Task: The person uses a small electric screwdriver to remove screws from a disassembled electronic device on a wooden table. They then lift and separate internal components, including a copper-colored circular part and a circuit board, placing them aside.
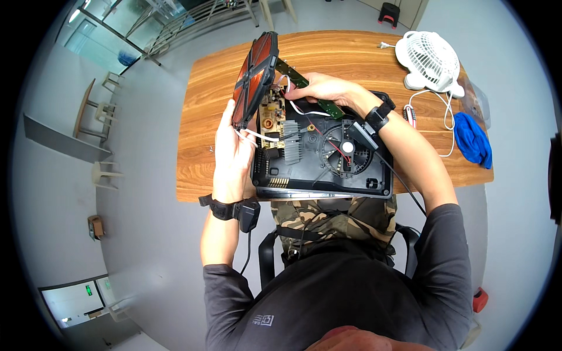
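Observation:
My left hand [229, 143] grips the lower edge of an induction coil [256, 79], a copper-coloured disc in a black frame. The coil stands tilted up on edge over the left side of an opened black induction cooker housing [301, 175]. My right hand [328, 89] is closed around a narrow green circuit board [332, 109] above the housing's far side, its fingertips beside a white cable [304, 111]. Inside the housing lie a tan power board [270, 120], a grey finned heat sink [291, 143] and a round black cooling fan [348, 149] with red wires.
A white desk fan [430, 61] stands at the table's far right, its cord looping down. Near it are a red-and-grey tool [410, 116], a blue cloth [473, 140] and a clear plastic bag [475, 102]. The wooden table [196, 128] has rounded corners.

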Tool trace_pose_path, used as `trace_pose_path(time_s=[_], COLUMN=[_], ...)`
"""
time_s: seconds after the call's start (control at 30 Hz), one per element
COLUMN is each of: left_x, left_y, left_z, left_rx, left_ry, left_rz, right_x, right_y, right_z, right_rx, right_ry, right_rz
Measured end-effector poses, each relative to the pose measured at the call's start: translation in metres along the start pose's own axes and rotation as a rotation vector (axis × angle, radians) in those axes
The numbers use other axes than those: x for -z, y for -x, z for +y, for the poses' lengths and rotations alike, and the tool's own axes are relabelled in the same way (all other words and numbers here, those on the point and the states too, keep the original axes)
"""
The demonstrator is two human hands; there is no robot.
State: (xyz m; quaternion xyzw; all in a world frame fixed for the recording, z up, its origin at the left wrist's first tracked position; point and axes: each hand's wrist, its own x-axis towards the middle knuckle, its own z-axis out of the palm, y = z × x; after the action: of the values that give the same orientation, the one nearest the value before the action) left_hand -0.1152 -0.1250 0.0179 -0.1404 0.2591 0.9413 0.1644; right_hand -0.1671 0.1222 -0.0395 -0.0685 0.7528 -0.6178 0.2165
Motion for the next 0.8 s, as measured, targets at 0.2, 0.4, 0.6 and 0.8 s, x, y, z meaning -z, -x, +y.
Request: trace_pose_path(time_s=[0.2, 0.4, 0.6, 0.8], left_x=[0.009, 0.036, 0.023, 0.061], left_y=[-0.005, -0.016, -0.008, -0.028], left_z=[0.001, 0.011, 0.005, 0.016], left_rx=[0.036, 0.073, -0.016, 0.062], left_ry=[0.005, -0.012, -0.228, -0.144], left_rz=[0.006, -0.227, -0.024, -0.196], right_x=[-0.017, -0.001, 0.004, 0.002], right_y=[-0.003, 0.001, 0.004, 0.010], right_z=[-0.008, -0.007, -0.002, -0.010], right_rx=[0.006, -0.088, -0.154, -0.201], right_ry=[-0.173, -0.229, -0.364, -0.387], right_rz=[0.052, -0.026, -0.004, 0.026])
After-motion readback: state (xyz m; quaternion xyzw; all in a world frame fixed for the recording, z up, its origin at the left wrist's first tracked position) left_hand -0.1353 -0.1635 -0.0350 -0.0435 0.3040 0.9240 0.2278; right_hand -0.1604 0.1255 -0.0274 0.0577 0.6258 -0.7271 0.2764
